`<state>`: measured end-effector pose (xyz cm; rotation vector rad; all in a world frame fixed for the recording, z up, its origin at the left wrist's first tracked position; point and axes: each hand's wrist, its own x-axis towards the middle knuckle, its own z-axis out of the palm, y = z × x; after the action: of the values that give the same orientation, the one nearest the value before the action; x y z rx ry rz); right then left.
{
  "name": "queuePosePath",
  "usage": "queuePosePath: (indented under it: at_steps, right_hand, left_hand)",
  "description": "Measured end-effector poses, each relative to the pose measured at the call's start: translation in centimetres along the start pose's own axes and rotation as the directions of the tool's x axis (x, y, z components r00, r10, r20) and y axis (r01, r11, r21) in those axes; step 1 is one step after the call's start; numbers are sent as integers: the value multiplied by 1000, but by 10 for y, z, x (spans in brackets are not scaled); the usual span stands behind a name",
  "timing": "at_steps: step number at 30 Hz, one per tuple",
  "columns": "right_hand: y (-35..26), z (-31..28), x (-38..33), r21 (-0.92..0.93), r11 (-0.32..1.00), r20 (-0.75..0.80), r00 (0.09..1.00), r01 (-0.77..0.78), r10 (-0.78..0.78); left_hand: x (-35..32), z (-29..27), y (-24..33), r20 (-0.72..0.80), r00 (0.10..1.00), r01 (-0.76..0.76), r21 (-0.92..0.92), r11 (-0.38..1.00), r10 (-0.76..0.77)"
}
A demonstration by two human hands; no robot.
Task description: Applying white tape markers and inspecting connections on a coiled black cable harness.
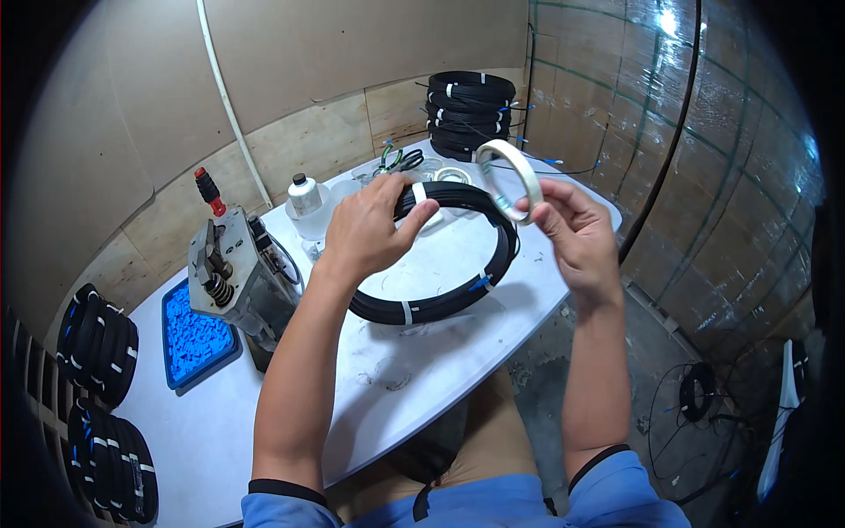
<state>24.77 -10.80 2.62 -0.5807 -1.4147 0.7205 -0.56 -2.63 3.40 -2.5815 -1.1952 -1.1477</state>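
My left hand (374, 224) is closed round the upper left of a coil of black cable (449, 308), its thumb lying near a white tape band on the coil. White bands wrap the coil in several spots, and a small blue connector (481, 282) shows at its lower right. Between the thumb and fingers of my right hand (576, 233) is a roll of whitish tape (512, 180), raised at the coil's upper right side. Whether a strip of tape runs from the roll to the coil I cannot tell.
At the left stand a metal bench press (238, 264) with a red-and-black handle and a blue tray (201, 339) of small blue pieces. Behind are a white bottle (305, 195), pliers (387, 161) and stacked cable coils (471, 114). More coils (99, 343) lie far left; wrapped cartons (687, 114) line the right.
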Motion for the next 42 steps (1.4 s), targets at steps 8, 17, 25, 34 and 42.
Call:
queuePosePath:
  at_steps: [8, 17, 25, 34, 42]
  right_hand:
    - [86, -29, 75, -656, 755, -22, 1000, -24, 13]
    - [242, -43, 144, -949, 315, 107, 950, 10, 292]
    - [298, -50, 157, -952, 302, 155, 921, 44, 357]
    - [146, -47, 119, -304, 895, 136, 915, -326, 379]
    - [66, 3, 46, -649, 759, 186, 954, -59, 234]
  left_hand:
    - [-16, -5, 18, -46, 995, -88, 52, 995, 90]
    - [-15, -9, 15, 31, 998, -51, 51, 997, 49]
    - [-3, -8, 2, 73, 997, -1, 8, 1000, 0]
    - [8, -1, -3, 33, 999, -1, -47, 999, 3]
    - [12, 4, 6, 56, 998, -16, 10, 1000, 16]
